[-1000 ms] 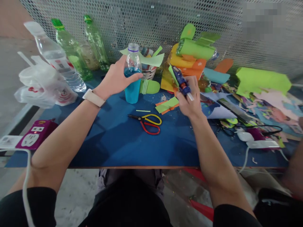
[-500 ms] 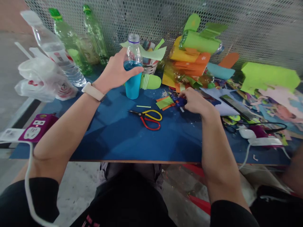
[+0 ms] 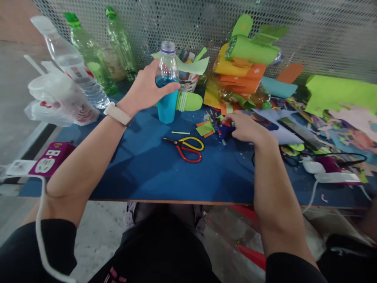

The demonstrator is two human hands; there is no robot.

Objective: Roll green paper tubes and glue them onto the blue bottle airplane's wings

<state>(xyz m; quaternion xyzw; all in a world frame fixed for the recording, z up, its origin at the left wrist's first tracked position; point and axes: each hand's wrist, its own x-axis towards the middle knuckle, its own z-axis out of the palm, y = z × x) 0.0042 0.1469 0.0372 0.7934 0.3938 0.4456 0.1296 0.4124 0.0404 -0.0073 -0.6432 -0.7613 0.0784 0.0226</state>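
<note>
My left hand (image 3: 150, 86) is wrapped round a clear plastic bottle (image 3: 167, 100) with a blue lower part and a purple ring at its open neck. The bottle stands upright on the blue table. To the right, my right hand (image 3: 242, 126) curls its fingers over a small dark blue object (image 3: 223, 129), mostly hidden, whose kind I cannot make out. Beside that object lie green and orange paper pieces (image 3: 205, 128). Scissors (image 3: 185, 147) with one yellow and one red handle rest between my hands, near a thin pale green strip (image 3: 180, 133).
Green bottles (image 3: 119, 43), a water bottle (image 3: 76, 67) and a bagged cup (image 3: 63, 96) stand at the left. Paper-wrapped bottles (image 3: 253, 51) are stacked at the back right, near paper scraps (image 3: 350, 129). Purple power strips (image 3: 53, 157) sit at both sides; a mesh panel (image 3: 188, 23) backs the table.
The view has shifted slightly, so things appear a little farther right. My left hand keeps its hold on the bottle. The fingers of my right hand have shifted slightly over the dark blue object.
</note>
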